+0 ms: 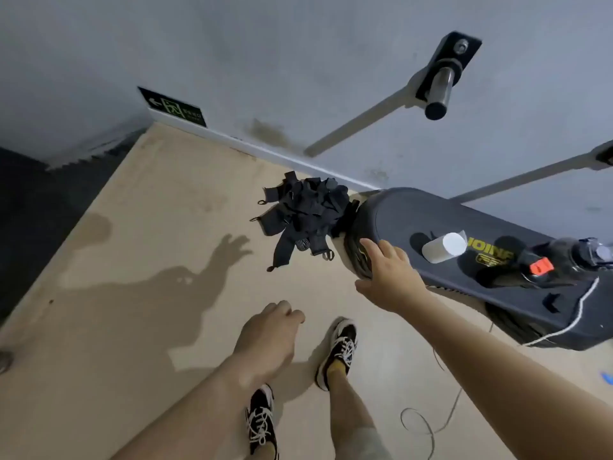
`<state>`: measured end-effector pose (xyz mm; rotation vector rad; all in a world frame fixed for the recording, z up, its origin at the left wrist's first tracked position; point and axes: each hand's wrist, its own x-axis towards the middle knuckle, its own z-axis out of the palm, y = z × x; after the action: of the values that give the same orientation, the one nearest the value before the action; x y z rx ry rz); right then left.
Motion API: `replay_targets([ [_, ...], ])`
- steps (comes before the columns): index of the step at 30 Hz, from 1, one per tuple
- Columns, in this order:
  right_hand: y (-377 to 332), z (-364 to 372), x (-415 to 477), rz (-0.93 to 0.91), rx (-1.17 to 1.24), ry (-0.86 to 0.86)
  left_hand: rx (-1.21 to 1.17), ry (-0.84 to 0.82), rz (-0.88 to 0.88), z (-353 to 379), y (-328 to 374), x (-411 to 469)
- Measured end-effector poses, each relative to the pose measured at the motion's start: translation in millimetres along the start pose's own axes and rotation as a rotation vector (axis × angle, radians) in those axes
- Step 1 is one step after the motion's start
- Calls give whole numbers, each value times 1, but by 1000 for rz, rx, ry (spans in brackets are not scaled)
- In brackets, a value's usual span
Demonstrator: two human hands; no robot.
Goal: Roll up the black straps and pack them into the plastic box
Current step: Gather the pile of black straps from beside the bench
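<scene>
- Because the black straps [305,210] lie in one tangled heap on the floor [149,227], touching the left end of the dark case [414,214], pulling one strap could drag others along or snag a buckle.
- Any careless sweep over the case might topple the white roll [444,248] or the bottle [564,260] on top of it.
- Right hand [386,277] reaches over the case's near-left edge, fingers straight, slightly spread, holding nothing; contact is unclear.
- Left hand [268,336] hangs left of the case, fingers loosely curled, empty.

White cylinder [444,248] atop dark machine [394,217]; exit sign [172,107] on wall
</scene>
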<state>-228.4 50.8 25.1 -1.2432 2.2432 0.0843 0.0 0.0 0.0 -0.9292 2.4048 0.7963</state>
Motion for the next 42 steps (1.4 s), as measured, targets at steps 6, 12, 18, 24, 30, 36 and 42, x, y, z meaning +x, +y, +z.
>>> replay_targets([
  [6, 53, 27, 135, -7, 176, -127, -228, 53, -207, 14, -24, 152],
  [12, 109, 97, 276, 33, 383, -121, -40, 20, -137, 58, -74, 326],
  [18, 148, 196, 438, 10, 437, -6, 297, 148, 35, 115, -150, 515],
  [24, 159, 251, 570, 32, 34, -23, 158, 57, -96, 164, -179, 655],
  [30, 162, 286, 643, 215, 920, 29, -418, 297, -215, 163, -200, 697],
  [36, 154, 305, 660, 318, 1052, -86, -1142, 449, -129, 135, -210, 675],
  [42, 152, 305, 662, 232, 744, 166, -556, 105, -347, 179, -252, 691],
])
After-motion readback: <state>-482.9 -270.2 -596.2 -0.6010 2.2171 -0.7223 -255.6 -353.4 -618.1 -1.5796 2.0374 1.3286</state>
